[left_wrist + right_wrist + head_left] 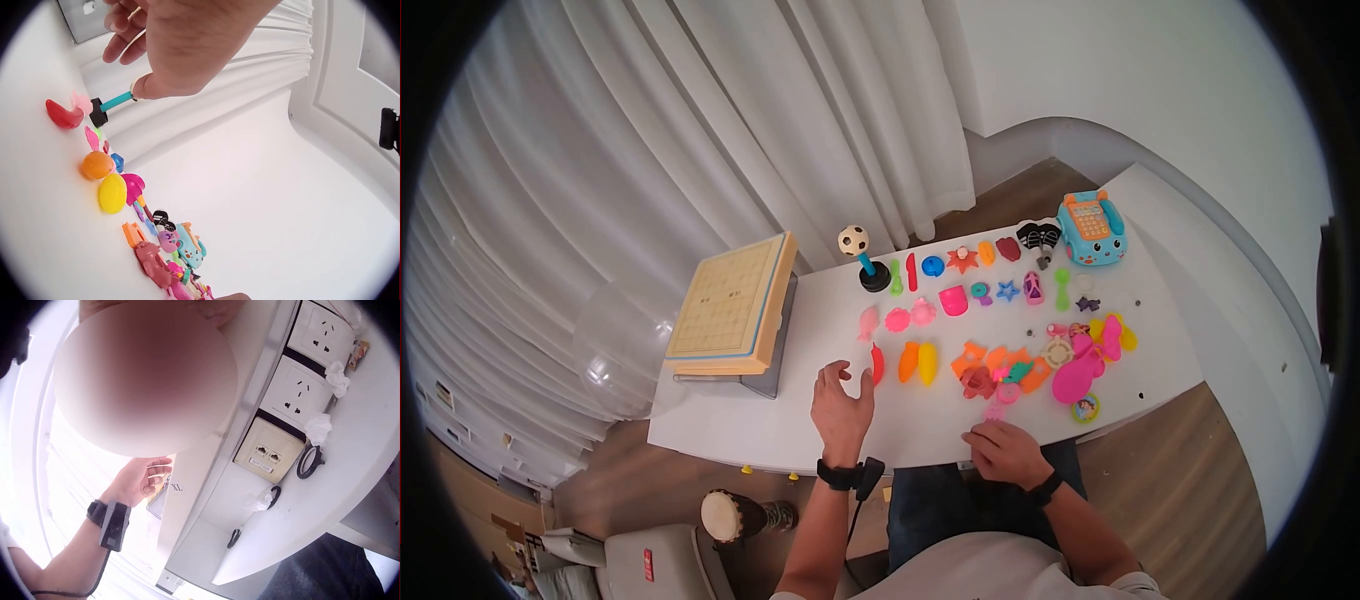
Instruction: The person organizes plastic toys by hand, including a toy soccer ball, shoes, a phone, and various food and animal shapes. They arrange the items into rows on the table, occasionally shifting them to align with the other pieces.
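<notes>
My left hand point(842, 405) hovers over the white table point(800, 420), its fingers loosely bent and nothing in them. Just right of its thumb lies a red toy chili pepper point(877, 364); the left wrist view shows this pepper point(62, 115) apart from the fingers. Farther right are a long orange toy point(909, 362) and a long yellow toy point(927, 364). By the table's near edge is my right hand point(1006, 455), fingers loosely curled, close to a small pink toy point(997, 410). A blur hides most of that hand in the right wrist view.
Rows of small plastic toys, among them a pink cup point(953, 300), cross the table. A toy phone point(1092, 230) stands at the back right, a football on a stand point(854, 241) at the back. Left is a wooden board point(725, 300). Orange and pink pieces point(1075, 380) pile up right.
</notes>
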Tool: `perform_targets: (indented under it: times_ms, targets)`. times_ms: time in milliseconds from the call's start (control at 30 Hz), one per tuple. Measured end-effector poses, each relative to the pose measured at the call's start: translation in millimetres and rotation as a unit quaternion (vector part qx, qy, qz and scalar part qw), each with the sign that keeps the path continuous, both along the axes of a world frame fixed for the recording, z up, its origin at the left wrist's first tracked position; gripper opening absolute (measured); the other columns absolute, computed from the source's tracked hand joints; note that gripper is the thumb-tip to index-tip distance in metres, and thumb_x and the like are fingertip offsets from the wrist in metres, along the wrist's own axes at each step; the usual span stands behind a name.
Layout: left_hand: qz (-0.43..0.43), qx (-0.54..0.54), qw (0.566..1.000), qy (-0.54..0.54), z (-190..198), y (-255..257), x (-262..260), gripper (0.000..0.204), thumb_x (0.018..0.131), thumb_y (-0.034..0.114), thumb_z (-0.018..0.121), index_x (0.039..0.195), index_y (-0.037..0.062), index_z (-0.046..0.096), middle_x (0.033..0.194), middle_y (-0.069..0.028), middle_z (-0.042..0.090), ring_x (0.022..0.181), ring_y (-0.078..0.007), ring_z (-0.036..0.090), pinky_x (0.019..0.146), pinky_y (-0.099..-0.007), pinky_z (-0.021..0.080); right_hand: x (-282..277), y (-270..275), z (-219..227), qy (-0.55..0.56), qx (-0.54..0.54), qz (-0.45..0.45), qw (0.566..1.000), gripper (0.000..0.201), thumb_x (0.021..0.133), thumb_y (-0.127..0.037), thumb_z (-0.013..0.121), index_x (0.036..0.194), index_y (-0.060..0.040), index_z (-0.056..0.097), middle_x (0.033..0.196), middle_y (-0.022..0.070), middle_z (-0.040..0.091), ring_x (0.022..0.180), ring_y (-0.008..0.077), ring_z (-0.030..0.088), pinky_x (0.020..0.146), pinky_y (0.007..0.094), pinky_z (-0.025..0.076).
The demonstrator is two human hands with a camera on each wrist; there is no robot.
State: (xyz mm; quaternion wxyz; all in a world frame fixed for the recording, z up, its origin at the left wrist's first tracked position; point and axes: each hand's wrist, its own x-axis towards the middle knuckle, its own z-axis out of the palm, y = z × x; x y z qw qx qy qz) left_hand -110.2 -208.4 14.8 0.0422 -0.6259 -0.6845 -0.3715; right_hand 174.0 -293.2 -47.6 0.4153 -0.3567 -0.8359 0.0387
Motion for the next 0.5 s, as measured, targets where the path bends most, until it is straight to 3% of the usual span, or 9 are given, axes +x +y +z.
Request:
perform_targets:
  times_ms: [233, 300, 400, 467, 500]
  targets:
    - [-0.026, -0.061, 0.994, -0.084, -10, -7, -2, 0.037, 0.092, 0.028, 0.082, 0.118, 0.0063, 0.067, 0.103, -0.0094, 0.07, 0.087, -0.0331, 0.071, 0.076, -0.0437, 0.057, -10, 4, 7, 0.04, -0.024, -0.018, 0.999, 0.026, 0.086, -0.002, 0.074, 0.112, -0.0056, 0.073, 0.106, 0.0093, 0.07, 0.094, 0.0286, 0.071, 0.083, 0.0376, 0.061]
    - [-0.031, -0.092, 0.989, -0.115, -15, -6, 1, 0.038, 0.092, 0.027, 0.083, 0.119, 0.0062, 0.067, 0.104, -0.01, 0.071, 0.087, -0.0336, 0.071, 0.076, -0.0431, 0.057, -22, 21, 23, 0.121, -0.094, -0.058, 0.987, 0.029, 0.087, -0.001, 0.074, 0.116, -0.0035, 0.071, 0.112, 0.0136, 0.068, 0.102, 0.0334, 0.07, 0.088, 0.0406, 0.061]
    - [-0.067, -0.033, 0.995, -0.071, -22, -6, 22, 0.039, 0.093, 0.028, 0.08, 0.123, 0.0056, 0.067, 0.107, -0.0113, 0.072, 0.091, -0.035, 0.073, 0.078, -0.0446, 0.059, -43, 63, 60, 0.125, -0.075, -0.07, 0.987, 0.037, 0.089, 0.003, 0.074, 0.125, -0.0016, 0.067, 0.12, 0.0166, 0.067, 0.099, 0.0341, 0.071, 0.084, 0.0386, 0.059]
    - [-0.085, -0.061, 0.994, -0.031, -18, 2, 37, 0.041, 0.094, 0.028, 0.077, 0.125, 0.0031, 0.067, 0.11, -0.0148, 0.072, 0.092, -0.0388, 0.075, 0.079, -0.0475, 0.061, -58, 92, 62, 0.097, -0.192, -0.065, 0.975, 0.061, 0.088, -0.003, 0.078, 0.144, -0.0023, 0.055, 0.137, 0.0223, 0.062, 0.114, 0.039, 0.069, 0.095, 0.0416, 0.058]
    - [-0.076, -0.056, 0.995, -0.037, -18, 5, 43, 0.041, 0.094, 0.028, 0.077, 0.125, 0.0031, 0.067, 0.11, -0.0148, 0.072, 0.092, -0.0388, 0.075, 0.079, -0.0475, 0.061, -62, 101, 60, 0.09, -0.188, -0.057, 0.976, 0.061, 0.088, -0.003, 0.078, 0.144, -0.0023, 0.055, 0.137, 0.0223, 0.062, 0.114, 0.039, 0.069, 0.095, 0.0416, 0.058]
